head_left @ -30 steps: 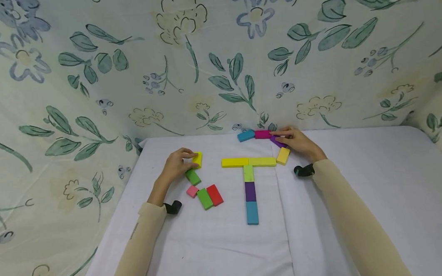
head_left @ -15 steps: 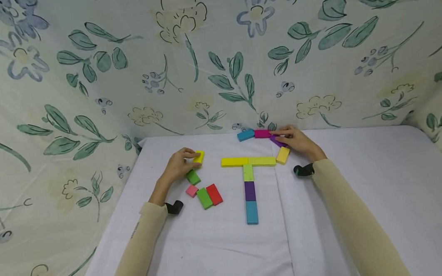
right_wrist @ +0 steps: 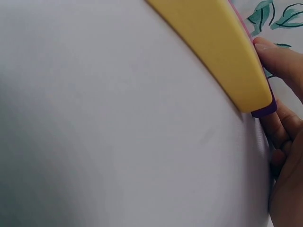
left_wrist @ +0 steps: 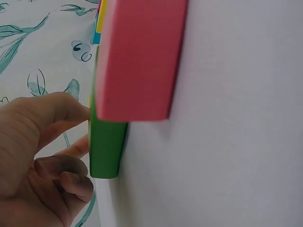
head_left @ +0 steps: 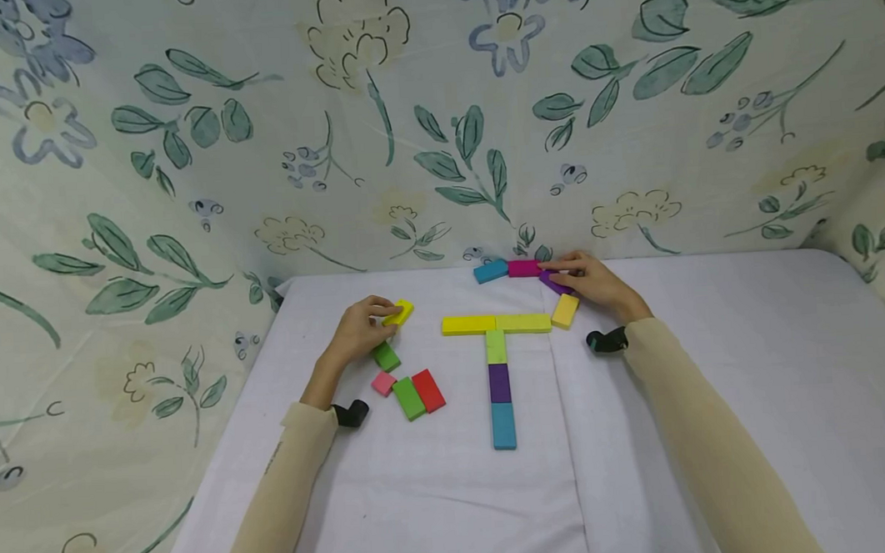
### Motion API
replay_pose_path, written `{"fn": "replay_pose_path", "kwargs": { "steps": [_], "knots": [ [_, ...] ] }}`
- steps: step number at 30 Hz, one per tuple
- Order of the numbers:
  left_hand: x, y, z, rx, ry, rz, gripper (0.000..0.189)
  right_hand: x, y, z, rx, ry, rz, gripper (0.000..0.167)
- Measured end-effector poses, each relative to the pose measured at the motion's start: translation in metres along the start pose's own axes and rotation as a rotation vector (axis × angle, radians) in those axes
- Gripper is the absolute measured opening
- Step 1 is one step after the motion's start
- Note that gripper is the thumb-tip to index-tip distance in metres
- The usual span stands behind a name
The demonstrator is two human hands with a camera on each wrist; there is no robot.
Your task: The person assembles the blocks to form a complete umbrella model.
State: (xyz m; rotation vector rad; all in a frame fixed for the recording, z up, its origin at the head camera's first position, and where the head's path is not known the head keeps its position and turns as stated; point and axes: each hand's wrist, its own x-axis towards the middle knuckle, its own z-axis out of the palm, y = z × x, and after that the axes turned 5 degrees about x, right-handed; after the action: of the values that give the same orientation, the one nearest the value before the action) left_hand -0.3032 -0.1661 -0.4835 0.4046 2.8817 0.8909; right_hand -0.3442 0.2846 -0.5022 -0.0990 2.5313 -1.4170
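Observation:
My left hand (head_left: 358,327) pinches a yellow block (head_left: 400,313) at the left of the table, between thumb and fingers. Just below it lies a green block (head_left: 386,356), which also shows beside the fingers in the left wrist view, behind a pink block (left_wrist: 139,61). My right hand (head_left: 596,283) is at the far edge with thumb and fingers around a purple block (head_left: 554,282), partly hidden by the fingers. A magenta block (head_left: 523,268) and a blue block (head_left: 491,271) adjoin it on the left. An orange-yellow block (right_wrist: 222,52) lies nearer me, below the purple one.
Mid-table, a T shape has a yellow bar (head_left: 468,325) and lime bar (head_left: 523,324) on top, with lime, dark purple (head_left: 499,384) and blue (head_left: 504,426) blocks down its stem. Another green block (head_left: 409,398) touches a red block (head_left: 429,390). Floral cloth (head_left: 376,146) hangs behind the table.
The yellow block in my left hand has turned clockwise and shifted slightly right. My right hand stays at the purple block, and the other blocks keep their places.

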Motion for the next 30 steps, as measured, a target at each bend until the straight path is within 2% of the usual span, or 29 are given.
{"fn": "replay_pose_path", "kwargs": {
  "steps": [10, 15, 21, 30],
  "knots": [
    [0.002, 0.004, 0.006, 0.083, 0.097, -0.005, 0.034, -0.002, -0.002, 0.000, 0.002, 0.002, -0.005, 0.042],
    [0.003, 0.006, 0.006, 0.047, 0.140, -0.003, 0.030, -0.002, -0.002, -0.001, 0.010, -0.001, -0.012, 0.042],
    [0.005, 0.008, 0.006, -0.003, 0.156, -0.032, 0.031, -0.001, -0.003, -0.001, 0.012, 0.001, -0.015, 0.042],
    [0.020, 0.021, 0.013, 0.031, 0.158, 0.040, 0.026, -0.001, -0.001, 0.000, 0.014, 0.007, 0.004, 0.042]
  ]
}}
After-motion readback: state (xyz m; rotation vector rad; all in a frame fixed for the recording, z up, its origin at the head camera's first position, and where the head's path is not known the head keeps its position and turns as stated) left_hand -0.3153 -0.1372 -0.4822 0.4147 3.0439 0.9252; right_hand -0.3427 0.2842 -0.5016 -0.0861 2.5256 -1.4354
